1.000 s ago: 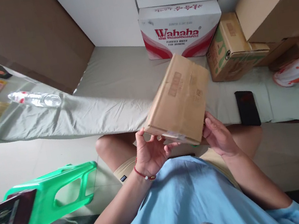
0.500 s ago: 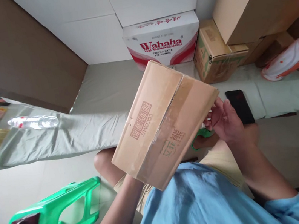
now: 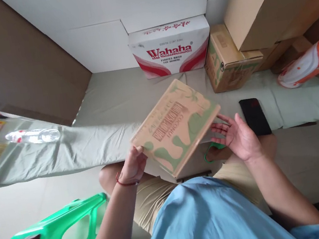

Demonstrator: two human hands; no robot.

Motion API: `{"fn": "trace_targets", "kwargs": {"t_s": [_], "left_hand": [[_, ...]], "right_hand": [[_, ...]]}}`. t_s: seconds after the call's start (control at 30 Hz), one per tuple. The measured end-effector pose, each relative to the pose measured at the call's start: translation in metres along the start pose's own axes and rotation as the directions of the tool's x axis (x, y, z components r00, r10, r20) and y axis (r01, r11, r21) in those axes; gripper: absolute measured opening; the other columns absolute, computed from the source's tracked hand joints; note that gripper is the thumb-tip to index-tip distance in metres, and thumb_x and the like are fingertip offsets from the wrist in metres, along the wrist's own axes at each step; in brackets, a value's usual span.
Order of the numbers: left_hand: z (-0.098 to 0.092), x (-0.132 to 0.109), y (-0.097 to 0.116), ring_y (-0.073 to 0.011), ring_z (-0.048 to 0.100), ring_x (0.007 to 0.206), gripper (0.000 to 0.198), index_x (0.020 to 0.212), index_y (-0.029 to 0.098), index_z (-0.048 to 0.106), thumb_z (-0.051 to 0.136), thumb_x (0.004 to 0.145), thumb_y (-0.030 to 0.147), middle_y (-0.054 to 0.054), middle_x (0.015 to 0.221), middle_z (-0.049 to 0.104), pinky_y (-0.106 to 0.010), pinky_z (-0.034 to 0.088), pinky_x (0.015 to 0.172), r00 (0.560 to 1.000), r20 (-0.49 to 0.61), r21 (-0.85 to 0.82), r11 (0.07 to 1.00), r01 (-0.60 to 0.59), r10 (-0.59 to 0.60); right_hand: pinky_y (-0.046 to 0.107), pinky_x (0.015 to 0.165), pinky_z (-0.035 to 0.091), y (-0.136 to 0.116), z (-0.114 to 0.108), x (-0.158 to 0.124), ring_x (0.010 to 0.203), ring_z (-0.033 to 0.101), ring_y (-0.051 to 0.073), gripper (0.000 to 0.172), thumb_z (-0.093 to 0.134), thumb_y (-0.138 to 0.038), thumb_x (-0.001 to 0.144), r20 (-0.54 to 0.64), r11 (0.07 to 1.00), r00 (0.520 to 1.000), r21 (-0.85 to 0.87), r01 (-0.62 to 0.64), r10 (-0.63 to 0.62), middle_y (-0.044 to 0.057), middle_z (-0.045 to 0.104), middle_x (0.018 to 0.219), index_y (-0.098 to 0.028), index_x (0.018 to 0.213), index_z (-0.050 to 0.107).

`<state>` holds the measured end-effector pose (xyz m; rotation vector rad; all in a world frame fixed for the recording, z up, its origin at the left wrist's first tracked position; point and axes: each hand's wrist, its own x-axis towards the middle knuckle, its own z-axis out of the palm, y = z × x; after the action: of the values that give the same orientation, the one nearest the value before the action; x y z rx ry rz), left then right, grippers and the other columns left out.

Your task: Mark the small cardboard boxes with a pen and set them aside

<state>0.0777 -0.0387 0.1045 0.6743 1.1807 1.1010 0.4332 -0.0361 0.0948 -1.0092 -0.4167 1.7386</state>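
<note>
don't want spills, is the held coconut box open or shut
Shut on visible faces: the coconut box shows unbroken cardboard, no raised flap. Cannot tell about hidden sides.

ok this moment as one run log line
left hand: grip on carton corner | right hand: open beside carton, contact unclear | carton: green print showing | black phone: on cloth

Behind is a white wall [image 3: 98, 48] with thin joints. Along it goes a long bench [image 3: 112, 90], covered with wrinkled pale green cloth [image 3: 90, 147]. The floor [image 3: 307, 160] is light grey; at the left there is a green plastic stool [image 3: 49, 236]. The light is soft.
</note>
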Motion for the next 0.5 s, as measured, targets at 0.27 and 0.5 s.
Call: {"fn": "trace_targets", "kwargs": {"t_s": [0.27,0.5], "left_hand": [[0.01,-0.031,0.026,-0.0476,0.041,0.154,0.087,0.135,0.026,0.075,0.101,0.055,0.048,-0.017,0.155,0.056,-0.06,0.036,0.129,0.768,0.289,0.469,0.615,-0.634,0.572],[0.01,-0.052,0.029,-0.0529,0.017,0.169,0.107,0.151,0.036,0.064,0.099,0.052,0.02,-0.012,0.176,0.039,-0.074,0.018,0.134,0.716,0.428,0.456,0.552,-0.698,0.552]], "right_hand": [[0.047,0.08,0.07,0.012,-0.011,-0.01,0.099,0.078,0.024,0.051,0.065,-0.076,0.097,-0.034,0.998,0.999,-0.034,-0.043,0.042,0.003,0.081,0.12,-0.034,0.123,0.073],[0.053,0.086,0.07,0.028,-0.017,-0.024,0.118,0.076,0.03,0.05,0.072,-0.062,0.098,-0.013,0.972,0.983,-0.153,0.179,-0.183,0.003,0.08,0.126,-0.042,0.143,0.066]]}}
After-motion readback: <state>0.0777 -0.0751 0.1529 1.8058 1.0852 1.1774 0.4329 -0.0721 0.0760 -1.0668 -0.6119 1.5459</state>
